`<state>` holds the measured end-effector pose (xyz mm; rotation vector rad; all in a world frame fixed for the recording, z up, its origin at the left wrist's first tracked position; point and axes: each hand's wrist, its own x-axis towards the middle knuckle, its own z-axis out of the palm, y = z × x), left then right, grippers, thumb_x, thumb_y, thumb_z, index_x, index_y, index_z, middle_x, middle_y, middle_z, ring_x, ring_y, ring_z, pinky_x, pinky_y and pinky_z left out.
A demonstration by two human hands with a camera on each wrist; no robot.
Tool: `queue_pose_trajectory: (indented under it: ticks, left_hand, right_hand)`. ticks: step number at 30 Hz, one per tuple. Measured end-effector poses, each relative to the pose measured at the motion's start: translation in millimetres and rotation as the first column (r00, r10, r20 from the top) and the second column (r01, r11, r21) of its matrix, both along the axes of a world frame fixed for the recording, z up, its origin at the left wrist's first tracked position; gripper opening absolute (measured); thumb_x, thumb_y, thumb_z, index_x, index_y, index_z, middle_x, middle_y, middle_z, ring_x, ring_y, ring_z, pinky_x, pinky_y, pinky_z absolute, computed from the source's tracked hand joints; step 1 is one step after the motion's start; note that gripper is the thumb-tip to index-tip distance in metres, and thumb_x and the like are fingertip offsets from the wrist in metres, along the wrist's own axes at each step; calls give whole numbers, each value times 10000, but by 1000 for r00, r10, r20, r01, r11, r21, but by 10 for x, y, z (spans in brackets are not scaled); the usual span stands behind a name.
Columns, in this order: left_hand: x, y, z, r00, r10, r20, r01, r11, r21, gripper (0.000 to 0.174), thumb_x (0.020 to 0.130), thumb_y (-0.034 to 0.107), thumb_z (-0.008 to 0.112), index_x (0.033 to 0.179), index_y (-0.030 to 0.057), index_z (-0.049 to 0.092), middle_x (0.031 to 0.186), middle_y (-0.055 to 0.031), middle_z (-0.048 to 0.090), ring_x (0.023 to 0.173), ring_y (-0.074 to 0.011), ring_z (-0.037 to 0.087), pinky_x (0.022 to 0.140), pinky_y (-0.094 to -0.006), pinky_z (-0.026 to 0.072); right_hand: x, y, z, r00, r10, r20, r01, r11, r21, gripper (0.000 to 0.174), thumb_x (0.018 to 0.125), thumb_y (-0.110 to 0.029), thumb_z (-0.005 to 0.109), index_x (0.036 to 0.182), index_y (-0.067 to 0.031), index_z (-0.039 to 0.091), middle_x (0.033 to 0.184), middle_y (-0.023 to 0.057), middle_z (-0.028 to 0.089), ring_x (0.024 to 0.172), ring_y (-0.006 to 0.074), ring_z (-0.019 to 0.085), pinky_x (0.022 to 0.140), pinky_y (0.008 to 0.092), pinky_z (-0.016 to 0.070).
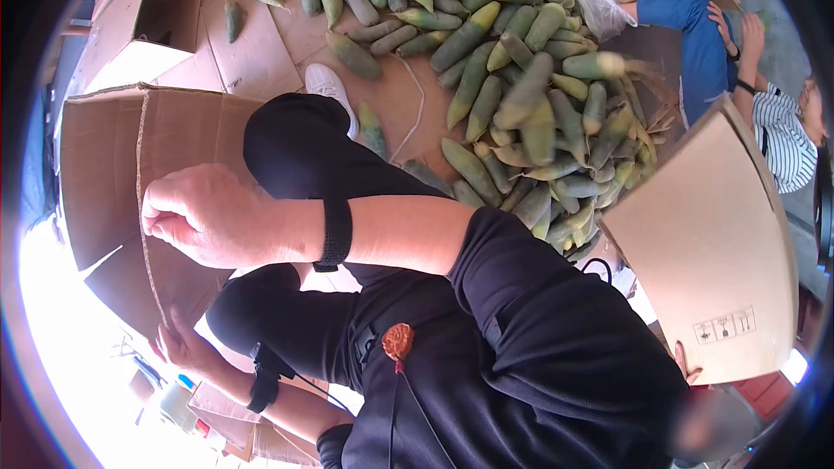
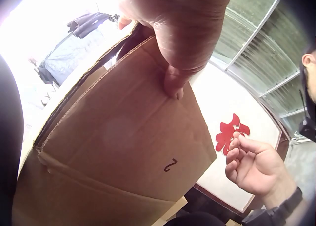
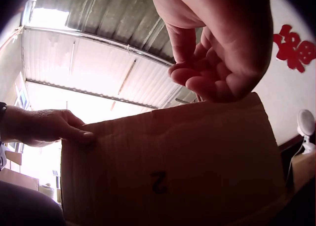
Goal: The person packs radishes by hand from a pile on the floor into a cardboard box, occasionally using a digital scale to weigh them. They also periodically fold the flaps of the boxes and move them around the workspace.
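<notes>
Cardboard box at the left, with the left hand on its lower edge and the right hand in front of its flap. Beyond them a heap of long vegetables lies on flattened cardboard sheets (a few strays off to the left). An open box stands far left. A second box sits at the right, a seated person behind it.

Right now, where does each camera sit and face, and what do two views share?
Head: on the head, facing down at the cardboard box and green vegetables; right hand, left hand, black clothes show.
Left wrist: below the left hand, facing up along the box it pinches.
Right wrist: below the curled right hand, facing up at the roof.
Both wrist views show the box's number 2 and the other hand.
</notes>
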<state>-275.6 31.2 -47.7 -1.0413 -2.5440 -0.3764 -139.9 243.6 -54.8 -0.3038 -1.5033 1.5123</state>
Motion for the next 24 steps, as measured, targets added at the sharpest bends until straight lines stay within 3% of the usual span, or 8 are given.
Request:
queue_pose_trajectory:
  ticks: [9,14,19,24]
  left_hand:
    - [8,0,5,999,34,12,-33,999,-27,241,831,234,614,825,-2,662,761,-102,656,724,-212,589,1022,-390,282]
    - [-17,-12,9,1000,-14,11,14,1000,-21,247,833,223,594,791,-15,644,722,-88,643,694,-199,579,1016,-388,292]
    - [21,46,-10,999,-34,1,34,999,36,259,835,234,590,766,-11,635,704,-84,638,662,-202,579,1010,-384,287]
    - [2,24,-31,1000,-1,18,1,999,45,264,833,247,587,771,-3,646,719,-93,644,674,-223,581,984,-387,306]
  right_hand:
    - [242,322,-164,991,-95,89,91,994,53,66,790,-74,567,757,-36,610,717,122,629,688,289,623,632,357,494]
    - [747,677,-563,950,-140,278,163,985,-61,80,802,-103,580,821,-42,628,718,127,634,649,219,632,595,305,485]
    - [1604,1155,-1443,684,-373,627,377,917,134,138,806,-166,577,854,-52,639,743,113,642,678,230,630,622,306,479]
    - [2641,1155,-2626,393,-222,892,506,863,-8,187,780,-217,584,828,-48,650,777,135,646,738,270,629,667,345,475]
